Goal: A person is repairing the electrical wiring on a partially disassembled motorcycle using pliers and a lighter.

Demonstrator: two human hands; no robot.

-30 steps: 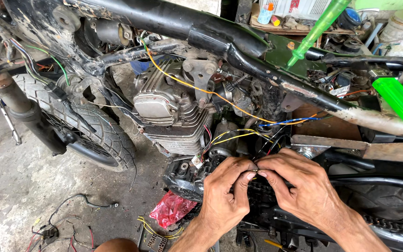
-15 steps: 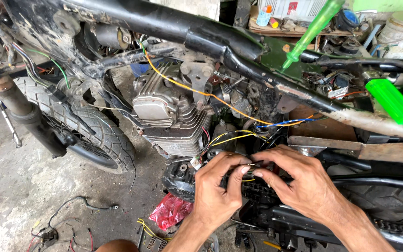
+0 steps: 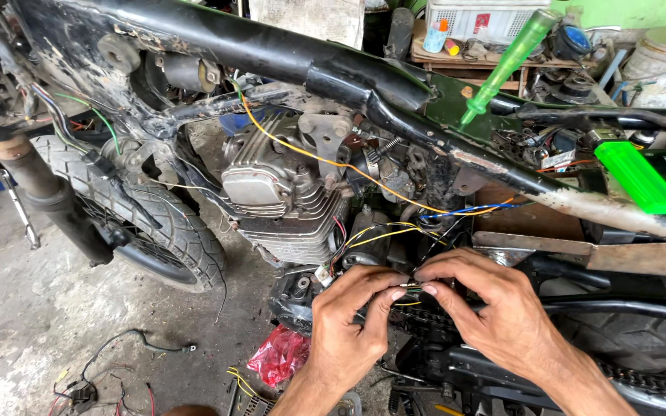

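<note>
Two bare hands meet just below and right of the grey finned metal engine cylinder (image 3: pixel 287 208) of a stripped black motorcycle frame (image 3: pixel 271 54). The left hand (image 3: pixel 348 327) and the right hand (image 3: pixel 495 308) each pinch, between thumb and forefinger, the ends of a thin bundle of yellow and green wires (image 3: pixel 410 287), the other fingers loosely curled. The bundle is slim, its strands running up toward the cylinder, with a small dark tip between the fingertips. Above and right of the cylinder, a translucent green plastic screwdriver handle (image 3: pixel 510 58) leans on the frame; farther right lies a flat bright green plastic block (image 3: pixel 637 176). Below the cylinder, on the concrete floor, sits a crumpled red plastic bag (image 3: pixel 279 356). Far above it, a white plastic crate with a red label (image 3: pixel 487 17) rests on a wooden shelf
</note>
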